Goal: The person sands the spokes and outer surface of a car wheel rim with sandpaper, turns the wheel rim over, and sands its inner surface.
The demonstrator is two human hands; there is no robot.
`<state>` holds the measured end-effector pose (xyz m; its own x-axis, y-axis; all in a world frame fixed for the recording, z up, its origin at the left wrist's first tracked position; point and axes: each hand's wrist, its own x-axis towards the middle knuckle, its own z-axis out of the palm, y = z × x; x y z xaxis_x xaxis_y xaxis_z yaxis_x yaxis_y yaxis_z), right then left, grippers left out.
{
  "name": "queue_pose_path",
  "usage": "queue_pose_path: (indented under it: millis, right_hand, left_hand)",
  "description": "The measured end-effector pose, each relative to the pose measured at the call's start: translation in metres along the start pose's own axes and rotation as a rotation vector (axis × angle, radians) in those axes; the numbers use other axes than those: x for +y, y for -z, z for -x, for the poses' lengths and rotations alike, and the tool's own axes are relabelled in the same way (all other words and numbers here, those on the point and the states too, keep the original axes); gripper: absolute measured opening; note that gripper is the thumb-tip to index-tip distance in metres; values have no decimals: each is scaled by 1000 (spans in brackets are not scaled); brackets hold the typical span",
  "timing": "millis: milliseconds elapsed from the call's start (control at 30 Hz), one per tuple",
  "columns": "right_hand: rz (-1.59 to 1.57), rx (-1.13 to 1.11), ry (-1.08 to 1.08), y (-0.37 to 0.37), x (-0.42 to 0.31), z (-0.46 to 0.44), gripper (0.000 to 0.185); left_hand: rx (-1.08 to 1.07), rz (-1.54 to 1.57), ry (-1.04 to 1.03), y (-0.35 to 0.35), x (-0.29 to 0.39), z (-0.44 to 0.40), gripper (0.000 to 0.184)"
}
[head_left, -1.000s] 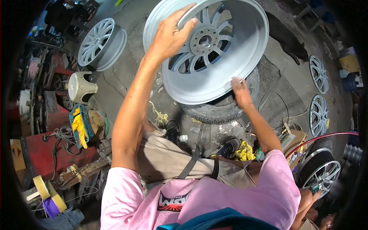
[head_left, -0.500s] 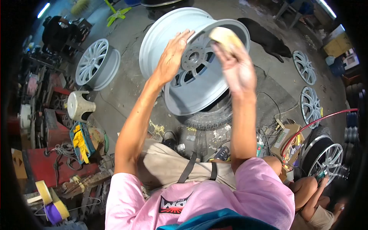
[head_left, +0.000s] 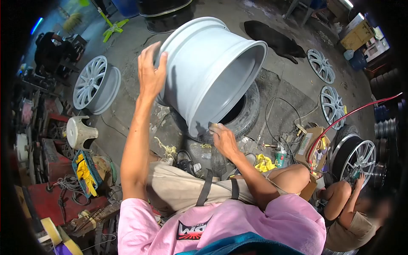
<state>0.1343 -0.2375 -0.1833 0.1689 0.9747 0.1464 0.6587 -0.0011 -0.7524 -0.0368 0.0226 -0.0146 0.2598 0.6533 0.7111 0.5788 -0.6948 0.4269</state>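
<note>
Right, the big grey wheel [head_left: 204,63] sits tilted over a tyre [head_left: 251,114] in front of the seated worker, its smooth barrel showing and its open end facing low and to the right. Up at the wheel's left edge goes the left hand [head_left: 151,74], fingers loosely spread and thumb against the lip, gripping nothing else. Down at the wheel's lower lip, the right hand [head_left: 224,138] has its fingers drawn in around a small pad [head_left: 211,125], mostly hidden by the fingers.

Left of the wheel leans a spoked wheel [head_left: 90,81], with a white stool [head_left: 80,132] nearer the worker and yellow gloves [head_left: 86,174] in a basket [head_left: 95,169] closer still. Behind the wheel stands a black drum-like thing [head_left: 168,19]; behind it and to the right, a dark animal [head_left: 272,39] lies on the floor [head_left: 293,87]. Off to the wheel's right, two spoked faces [head_left: 332,107] show, and nearer the worker there's a green tool [head_left: 280,156]. Farther right and nearer the worker, another person [head_left: 350,229] reaches to a silver-spoked wheel [head_left: 361,157].
</note>
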Motion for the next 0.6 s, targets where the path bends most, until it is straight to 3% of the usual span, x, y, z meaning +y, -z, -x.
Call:
queue_pose_path:
  millis: [67,100,167,233,333,400,433,500,533,600]
  right_hand:
    - [23,-81,-22,-4,-5,0,31]
    - [45,-161,-49,-5,-10,-1,37]
    - [78,-161,23,-26,4,1,45]
    - [177,-205,69,-40,3,1,50]
    - [150,-143,89,-70,1,3,61]
    - [215,-90,55,-84,-4,1,66]
    - [219,-88,62,-87,-6,-1,66]
    - [266,-98,-15,-94,-2,-5,47]
    - [275,-98,-6,-96,0,-6,47]
    - [308,-92,27,-98,4,-8,42]
  left_hand:
    - [-51,10,201,5,-30,15,54]
    - [-46,7,198,6,-46,28,54]
    - [-298,124,459,9,-72,55,62]
    - [-502,89,534,14,-84,85,70]
    - [-529,129,543,3,-123,137,73]
    - [-553,320,629,-4,-144,152,81]
    - [-545,321,626,-7,-149,154,81]
    - [-566,314,875,-13,-150,159,90]
    - [-600,402,931,-16,-151,161,99]
    - [-603,460,957,-20,-150,164,103]
